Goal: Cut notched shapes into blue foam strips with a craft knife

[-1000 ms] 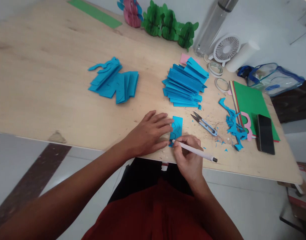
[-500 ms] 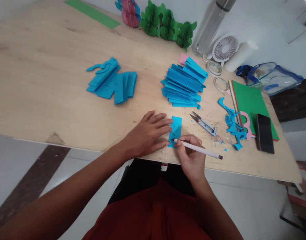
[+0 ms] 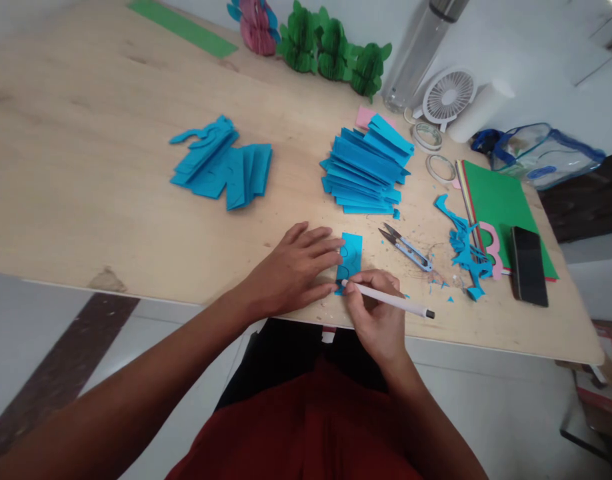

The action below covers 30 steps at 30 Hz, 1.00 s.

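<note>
Currently: 1 white pen (image 3: 391, 299), pinched in right hand (image 3: 379, 320), tip apparently at near end of 1 blue paper strip (image 3: 353, 247); curves already inked, marking partly done. Strip flat on table (image 3: 86, 200), left hand (image 3: 293, 270) spread at its edge.

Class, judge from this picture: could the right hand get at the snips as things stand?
Probably yes: the snips lie close beyond the right hand, with nothing bulky between. However, its fingers hold the white pen, which would likely need putting down first.
</note>
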Tool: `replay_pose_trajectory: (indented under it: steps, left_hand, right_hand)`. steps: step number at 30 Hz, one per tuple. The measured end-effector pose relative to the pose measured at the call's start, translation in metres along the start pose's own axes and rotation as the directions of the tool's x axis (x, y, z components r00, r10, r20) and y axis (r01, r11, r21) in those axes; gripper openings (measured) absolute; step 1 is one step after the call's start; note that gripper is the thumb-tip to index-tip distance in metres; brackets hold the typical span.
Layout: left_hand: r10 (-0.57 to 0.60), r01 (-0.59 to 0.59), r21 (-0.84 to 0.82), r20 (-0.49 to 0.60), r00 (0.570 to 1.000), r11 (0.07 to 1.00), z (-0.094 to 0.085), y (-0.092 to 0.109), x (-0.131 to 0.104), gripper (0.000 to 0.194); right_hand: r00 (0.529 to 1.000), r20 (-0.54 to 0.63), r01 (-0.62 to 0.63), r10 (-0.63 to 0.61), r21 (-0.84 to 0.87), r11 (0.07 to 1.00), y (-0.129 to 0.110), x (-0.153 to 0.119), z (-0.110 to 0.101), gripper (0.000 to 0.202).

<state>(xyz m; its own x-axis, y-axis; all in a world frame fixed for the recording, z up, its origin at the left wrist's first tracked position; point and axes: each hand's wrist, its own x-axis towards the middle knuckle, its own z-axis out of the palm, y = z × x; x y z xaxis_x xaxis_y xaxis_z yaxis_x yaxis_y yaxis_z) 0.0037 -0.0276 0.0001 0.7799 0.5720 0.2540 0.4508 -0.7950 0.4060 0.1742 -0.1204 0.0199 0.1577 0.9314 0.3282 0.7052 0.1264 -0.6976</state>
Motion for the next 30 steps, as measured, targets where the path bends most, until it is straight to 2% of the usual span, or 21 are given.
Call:
replay_pose_trajectory:
  steps: [16,30]
  left_hand:
    - [0.005,-0.006,-0.009,-0.054,0.999,1.000,0.0070,-0.0026,-0.0025,0.032]
    - [-0.004,0.003,-0.021,-0.031,1.000,1.000,0.0035,-0.0011,-0.0016,0.032]
  right_hand:
    - [1.000,-0.018,-0.013,0.013,-0.002,1.000,-0.0005,0.0004,0.0002,0.010]
    - [0.999,-0.028,-0.039,0.038,-0.034,0.999,0.0007,-0.0007,-0.0017,0.009]
